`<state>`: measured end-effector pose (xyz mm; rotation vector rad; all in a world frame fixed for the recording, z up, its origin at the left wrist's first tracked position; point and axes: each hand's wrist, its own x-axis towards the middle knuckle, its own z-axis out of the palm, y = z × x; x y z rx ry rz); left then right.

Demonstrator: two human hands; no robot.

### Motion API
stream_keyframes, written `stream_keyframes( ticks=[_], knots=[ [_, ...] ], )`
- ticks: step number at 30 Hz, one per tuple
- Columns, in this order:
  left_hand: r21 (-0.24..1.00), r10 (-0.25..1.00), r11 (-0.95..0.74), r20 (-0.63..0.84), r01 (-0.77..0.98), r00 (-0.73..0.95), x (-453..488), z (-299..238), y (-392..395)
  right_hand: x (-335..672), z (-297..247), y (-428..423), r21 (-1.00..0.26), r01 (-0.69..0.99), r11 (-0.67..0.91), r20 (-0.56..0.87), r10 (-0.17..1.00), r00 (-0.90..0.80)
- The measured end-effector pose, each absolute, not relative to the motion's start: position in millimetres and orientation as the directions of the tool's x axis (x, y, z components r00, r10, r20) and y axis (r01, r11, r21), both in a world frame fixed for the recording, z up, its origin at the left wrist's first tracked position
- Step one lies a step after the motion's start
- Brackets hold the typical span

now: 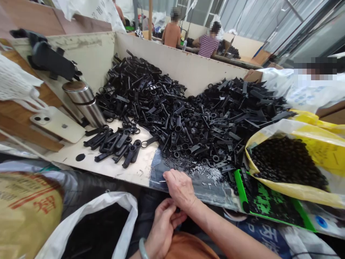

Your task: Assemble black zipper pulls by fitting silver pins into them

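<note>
My right hand [180,187] reaches to the table's front edge, fingers curled down onto a dark cloth [188,180] strewn with small metal pins [207,174]. What its fingertips pinch is hidden. My left hand [163,223], with a pale bangle at the wrist, is closed just below the right wrist around a small dark piece that I cannot make out. A big heap of black plastic parts [188,111] fills the table behind the pins. A smaller group of black parts [115,144] lies on the bare white tabletop to the left.
A steel flask [83,102] and a phone [58,124] lie at the left. A yellow bag of small black rings [288,162] and a green tray [269,205] sit at the right. An open white bag [99,223] and a printed sack [27,212] lie below the table. Other people work behind.
</note>
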<state>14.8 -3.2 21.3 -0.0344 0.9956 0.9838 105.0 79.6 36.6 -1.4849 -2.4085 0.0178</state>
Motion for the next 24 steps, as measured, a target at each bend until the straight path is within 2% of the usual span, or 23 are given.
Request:
stream_keyframes(
  ticks=[7, 12, 15, 18, 21, 24],
  knots=[
    [0.392, 0.708, 0.546, -0.688, -0.74, 0.159, 15.6, 19.6, -1.6, 101.6, 35.9, 87.6, -0.285, 0.852, 0.439, 0.232, 0.894, -0.383],
    [0.502, 0.784, 0.501, -0.608, -0.705, 0.125, 12.2, 24.5, -4.2, 102.9, 43.6, 84.9, -0.544, 0.722, 0.426, 0.311, 0.902, -0.298],
    [0.594, 0.817, 0.491, -0.568, -0.637, 0.1, 10.8, 25.5, -10.7, 121.5, 51.6, 79.9, -0.743, 0.587, 0.322, 0.33, 0.939, -0.098],
    [0.688, 0.836, 0.49, -0.544, -0.535, 0.067, 15.5, 23.3, -14.5, 149.3, 55.6, 74.0, -0.887, 0.424, 0.182, 0.272, 0.949, 0.162],
    [0.793, 0.875, 0.45, -0.484, -0.41, 0.022, 21.2, 20.3, -11.7, 169.2, 52.9, 65.0, -0.961, 0.263, 0.089, 0.17, 0.938, 0.303],
    [0.901, 0.933, 0.346, -0.361, -0.263, -0.009, 20.2, 19.6, -6.6, 173.9, 47.4, 54.8, -0.989, 0.139, 0.041, 0.091, 0.921, 0.379]
  ],
)
